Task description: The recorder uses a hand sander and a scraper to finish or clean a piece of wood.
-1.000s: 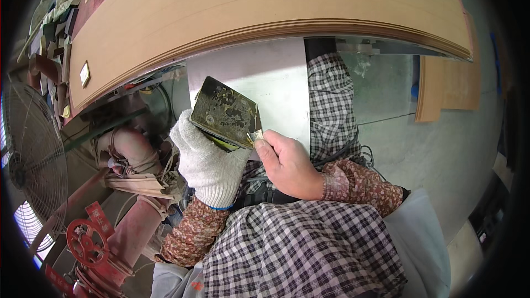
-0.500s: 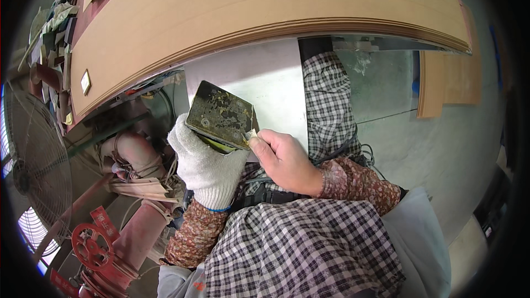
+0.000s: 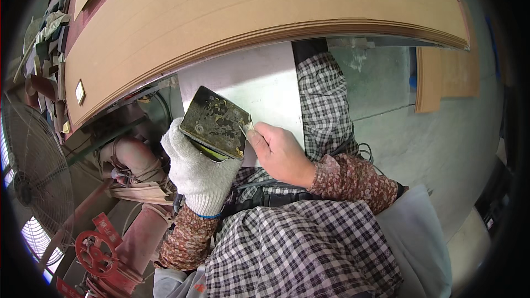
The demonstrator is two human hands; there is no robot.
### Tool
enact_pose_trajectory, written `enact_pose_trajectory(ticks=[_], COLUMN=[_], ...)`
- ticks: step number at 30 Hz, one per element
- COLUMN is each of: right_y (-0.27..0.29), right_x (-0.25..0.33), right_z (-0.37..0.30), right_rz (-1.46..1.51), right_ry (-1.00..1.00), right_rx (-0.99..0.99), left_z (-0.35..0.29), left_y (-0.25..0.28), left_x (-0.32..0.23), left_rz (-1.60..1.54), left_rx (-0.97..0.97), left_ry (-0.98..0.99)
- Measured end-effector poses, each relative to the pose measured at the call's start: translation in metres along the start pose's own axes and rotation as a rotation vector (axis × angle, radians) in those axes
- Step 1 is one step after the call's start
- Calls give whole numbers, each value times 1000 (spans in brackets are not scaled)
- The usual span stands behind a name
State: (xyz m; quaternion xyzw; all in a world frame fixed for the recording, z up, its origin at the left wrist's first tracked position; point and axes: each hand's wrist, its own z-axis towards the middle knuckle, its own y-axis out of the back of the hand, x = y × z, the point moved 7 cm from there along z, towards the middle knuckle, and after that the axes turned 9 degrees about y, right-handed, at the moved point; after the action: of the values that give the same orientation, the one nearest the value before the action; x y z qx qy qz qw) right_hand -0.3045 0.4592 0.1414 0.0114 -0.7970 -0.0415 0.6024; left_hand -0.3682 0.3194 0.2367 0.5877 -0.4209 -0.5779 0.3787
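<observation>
My left hand, in a white knitted glove, grips a dark rectangular block from beneath and its left side. The block's worn upper face has flaking dark patches and yellowish specks, and a yellow-green strip shows along its near lower edge. Bare, my right hand pinches a small pale scrap or flat piece between thumb and forefinger at the block's right edge. Whether that piece is loose or attached to the block I cannot tell. Both hands are above my lap, beside a pale flat board.
A stack of large tan sheets spans the far side, with a small framed piece on its left. At left stand a wire-caged fan, a dusty red pipe and a red handwheel. More tan boards stand at right.
My right hand and the pinched piece have moved farther up along the block's right edge. The block, still in my left hand, has shifted slightly left and down in view.
</observation>
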Motion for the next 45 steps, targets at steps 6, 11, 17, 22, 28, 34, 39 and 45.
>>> enact_pose_trajectory(ticks=[6,11,17,22,28,34,39,45], right_y=[-6,5,-1,-3,2,0,-2,-1], right_x=[9,3,4,3,-1,0,-3,2], right_z=[-4,0,-2,-4,2,0,1,4], right_rz=[-21,-19,-24,-8,-27,-35,50,38], right_ry=[71,58,83,31,31,58,11,33], right_rx=[63,-71,13,41,-24,22,9,-3], left_z=[2,-2,-1,0,0,0,-2,-1], left_y=[-1,0,-2,-3,0,-2,-2,-1], left_x=[2,0,2,3,-1,1,0,0], left_rz=[-2,30,-17,6,37,-3,10,18], left_rx=[10,-27,4,-1,-4,0,-32,-11], left_ry=[-15,-58,-16,15,-41,-21,-44,-54])
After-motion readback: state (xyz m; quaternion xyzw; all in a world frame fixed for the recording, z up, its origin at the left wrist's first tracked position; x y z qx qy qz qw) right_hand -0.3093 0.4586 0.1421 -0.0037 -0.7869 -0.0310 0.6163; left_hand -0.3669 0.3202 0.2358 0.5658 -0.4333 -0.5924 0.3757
